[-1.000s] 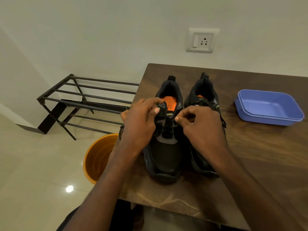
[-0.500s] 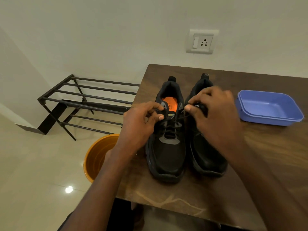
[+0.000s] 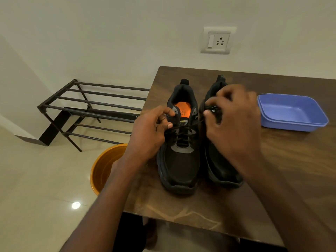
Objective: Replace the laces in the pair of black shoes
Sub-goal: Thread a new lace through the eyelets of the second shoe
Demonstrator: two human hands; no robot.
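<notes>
Mid-frame, the left shoe [image 3: 179, 151] points toe-first at me. My left hand [image 3: 149, 135] and right hand [image 3: 234, 122] each pinch its lace [image 3: 183, 126], stretched sideways between them.

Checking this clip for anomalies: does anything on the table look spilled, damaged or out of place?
Nothing stands out. The two black shoes stand side by side, upright, on the table. The left hand and right hand pull a lace taut across the left shoe. The blue tray sits apart, nothing visible inside.
</notes>
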